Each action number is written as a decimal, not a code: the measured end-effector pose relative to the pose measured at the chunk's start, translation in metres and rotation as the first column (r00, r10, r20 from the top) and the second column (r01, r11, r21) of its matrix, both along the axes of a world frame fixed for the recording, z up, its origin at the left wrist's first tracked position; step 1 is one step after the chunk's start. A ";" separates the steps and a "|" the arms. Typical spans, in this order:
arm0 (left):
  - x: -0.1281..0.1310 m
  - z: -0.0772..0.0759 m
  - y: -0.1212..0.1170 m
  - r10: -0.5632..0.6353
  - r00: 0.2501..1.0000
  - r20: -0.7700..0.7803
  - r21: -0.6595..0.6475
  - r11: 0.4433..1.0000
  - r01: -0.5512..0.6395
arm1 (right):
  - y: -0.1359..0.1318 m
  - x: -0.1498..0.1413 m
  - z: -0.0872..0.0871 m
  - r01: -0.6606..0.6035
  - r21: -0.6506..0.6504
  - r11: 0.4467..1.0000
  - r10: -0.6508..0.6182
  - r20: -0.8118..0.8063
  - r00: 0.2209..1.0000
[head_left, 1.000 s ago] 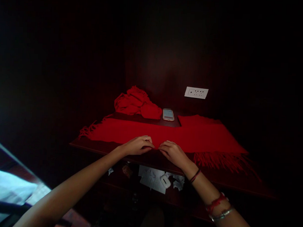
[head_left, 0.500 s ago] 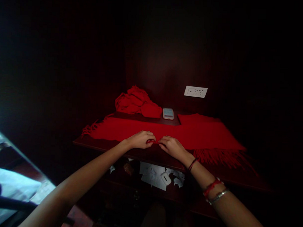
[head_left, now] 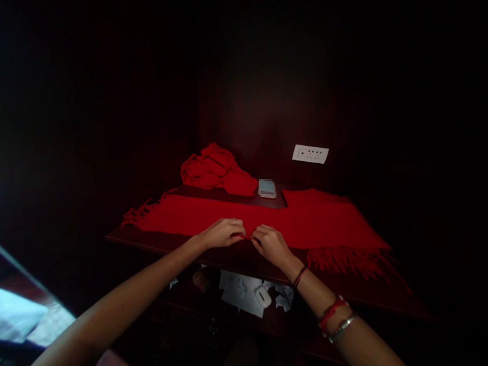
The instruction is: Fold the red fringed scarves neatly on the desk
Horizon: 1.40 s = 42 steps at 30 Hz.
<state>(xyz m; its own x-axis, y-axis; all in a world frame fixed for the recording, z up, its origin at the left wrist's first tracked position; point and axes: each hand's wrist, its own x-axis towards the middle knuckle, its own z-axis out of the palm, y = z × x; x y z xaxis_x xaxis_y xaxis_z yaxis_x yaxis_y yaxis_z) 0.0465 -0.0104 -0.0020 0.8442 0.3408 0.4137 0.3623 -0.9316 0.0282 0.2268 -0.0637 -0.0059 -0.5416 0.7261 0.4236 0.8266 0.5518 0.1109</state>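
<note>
A red fringed scarf (head_left: 314, 223) lies spread across a dark wooden desk (head_left: 146, 241), with tassels at its left end and along the front right. My left hand (head_left: 223, 233) pinches the scarf's near edge around the middle. Close beside it, my right hand (head_left: 270, 244) grips the same edge, fingers curled, with a small gap between the hands. The right part of the scarf extends farther back than the left. Behind the left part sits a crumpled heap of red fringed cloth (head_left: 212, 171).
A phone-like object (head_left: 267, 188) lies behind the scarf, and a white socket plate (head_left: 310, 154) is on the dark back wall. Beneath the desktop, an open space holds paper sheets (head_left: 240, 294), a small white case (head_left: 263, 297) and a brownish lump (head_left: 201, 281).
The view has shifted slightly, so everything sits a little lower and to the left. Both hands keep hold of the scarf's edge and are marginally closer together.
</note>
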 end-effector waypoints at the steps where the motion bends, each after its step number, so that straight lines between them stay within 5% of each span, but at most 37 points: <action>1: 0.000 0.000 -0.001 -0.002 1.000 0.000 -0.004 1.000 0.002 | -0.001 0.000 0.000 0.000 0.001 1.000 0.000 0.006 1.000; 17: -0.009 0.008 -0.009 -0.124 0.991 0.049 -0.251 0.959 0.132 | -0.021 0.016 0.003 -0.167 -0.108 0.980 0.153 -0.127 0.980; 26: -0.007 0.013 -0.005 -0.070 0.982 0.176 -0.394 0.909 0.135 | -0.013 0.020 -0.004 0.075 -0.120 0.990 -0.105 -0.270 0.957; 29: 0.002 0.022 0.012 0.086 0.962 0.257 -0.402 0.915 0.025 | -0.004 0.028 0.003 0.121 -0.131 0.984 -0.153 -0.271 0.950; 33: 0.022 0.022 0.035 0.330 0.939 0.097 -0.274 0.916 -0.293 | 0.016 0.028 0.025 0.260 -0.139 0.955 -0.290 -0.286 0.913; 37: 0.033 0.000 0.040 0.567 0.804 -0.178 -0.271 0.758 -0.594 | 0.031 0.009 0.025 0.333 -0.301 0.893 -0.389 -0.147 0.910; 42: 0.028 -0.014 0.040 0.671 0.691 -0.271 -0.242 0.647 -0.723 | 0.029 -0.002 -0.002 0.355 -0.461 0.813 -0.387 0.028 0.922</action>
<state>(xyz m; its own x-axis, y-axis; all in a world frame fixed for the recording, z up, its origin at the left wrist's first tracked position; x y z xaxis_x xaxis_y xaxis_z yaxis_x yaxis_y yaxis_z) 0.0741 0.0293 -0.0156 0.3419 0.9368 0.0744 0.9243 -0.3495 0.1533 0.2245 -0.0349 -0.0075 -0.1756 0.9841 0.0257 0.9751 0.1775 -0.1329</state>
